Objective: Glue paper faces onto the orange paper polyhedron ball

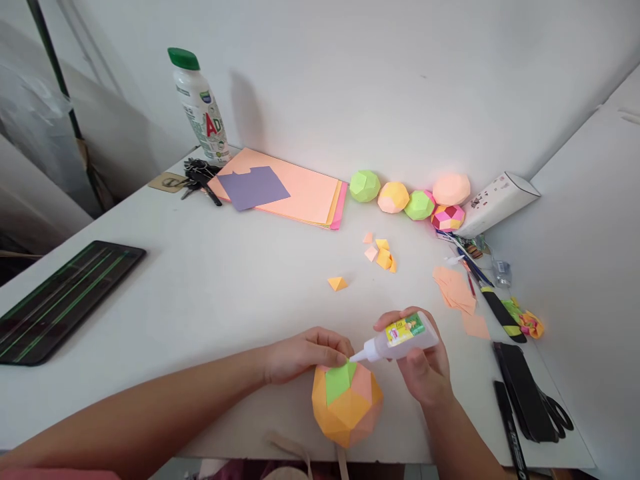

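Observation:
Near the front edge of the table is a faceted paper ball [345, 410] in orange and peach, with green facets on top. My left hand [313, 353] grips it at its upper side, thumb and fingers closed on the paper. In my right hand [425, 363] a glue bottle [395, 339] with a yellow and green label lies tilted, fingers wrapped round it. Its white nozzle tip is at the green facets, close to my left thumb. Whether glue is coming out is too small to see. Beyond the hands lies a folded orange paper piece [337, 284].
Several small paper pieces [383, 257] lie further back. Finished paper balls [365, 186] line the wall beside a white box [500, 203]. Paper sheets [300, 190], keys [200, 175] and a white bottle [203, 110] stand back left; a tablet [65, 297] left; scissors [555, 410] and a marker [510, 427] right.

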### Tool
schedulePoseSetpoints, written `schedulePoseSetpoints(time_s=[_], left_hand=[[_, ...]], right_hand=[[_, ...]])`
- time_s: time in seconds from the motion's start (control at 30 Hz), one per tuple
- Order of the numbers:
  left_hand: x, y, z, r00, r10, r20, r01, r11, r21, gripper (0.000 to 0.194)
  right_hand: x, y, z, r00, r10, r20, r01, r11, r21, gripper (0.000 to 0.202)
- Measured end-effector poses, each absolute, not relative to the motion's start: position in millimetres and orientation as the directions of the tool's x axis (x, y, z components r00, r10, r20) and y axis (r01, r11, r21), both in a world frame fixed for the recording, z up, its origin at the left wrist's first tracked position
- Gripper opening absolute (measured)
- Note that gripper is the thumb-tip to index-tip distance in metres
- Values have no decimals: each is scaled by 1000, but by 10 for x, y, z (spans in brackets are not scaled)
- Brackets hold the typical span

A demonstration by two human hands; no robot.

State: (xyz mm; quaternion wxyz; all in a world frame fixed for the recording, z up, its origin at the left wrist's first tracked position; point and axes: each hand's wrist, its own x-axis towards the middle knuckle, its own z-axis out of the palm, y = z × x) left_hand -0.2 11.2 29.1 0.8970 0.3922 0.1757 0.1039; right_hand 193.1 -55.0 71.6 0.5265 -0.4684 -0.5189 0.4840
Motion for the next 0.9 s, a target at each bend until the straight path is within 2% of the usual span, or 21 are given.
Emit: schedulePoseSetpoints(time_s=[0.43,0.63,0.9], left_hand=[[-13,87,233,923,312,-226,-13,611,792,19],[-8,85,266,924,310,-222,-6,594,805,22],[-2,76,273,929,289,-232,18,590,807,21]], right_hand=[[1923,-565,621,-3,998,63,-74,62,-995,44],[1891,-549,626,40,997,61,-95,64,-993,44],[1894,-564,630,-1,999,41,-161,40,-986,41]])
